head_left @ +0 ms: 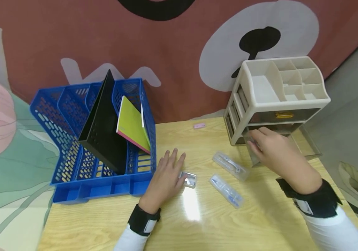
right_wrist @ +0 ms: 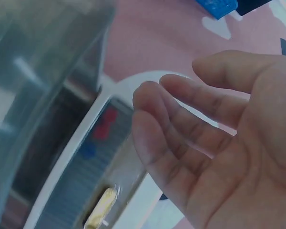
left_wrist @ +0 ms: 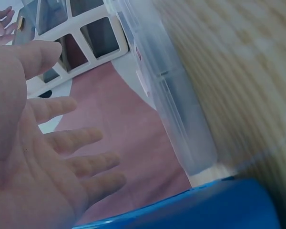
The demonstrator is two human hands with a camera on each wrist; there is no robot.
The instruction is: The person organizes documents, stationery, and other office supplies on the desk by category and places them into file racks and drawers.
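Note:
My left hand (head_left: 166,177) lies low over the table with its fingers spread, right beside the blue file rack (head_left: 103,186). Its thumb overlaps a small clear plastic case (head_left: 191,180); whether they touch I cannot tell. My right hand (head_left: 276,153) is over a pulled-out clear drawer (head_left: 312,150) of the white drawer organizer (head_left: 251,87). In the right wrist view its fingers (right_wrist: 150,138) bend loosely and hold nothing. Between the hands lie two clear oblong cases: one upper (head_left: 230,166), one lower (head_left: 226,191) with blue items inside.
A black folder (head_left: 108,139) and a yellow-green notebook (head_left: 131,125) lean in the rack. Near the wall lies a small pink object (head_left: 199,126). The organizer's closed top drawer has a gold handle (head_left: 284,115); red and blue items (right_wrist: 102,125) show inside a drawer.

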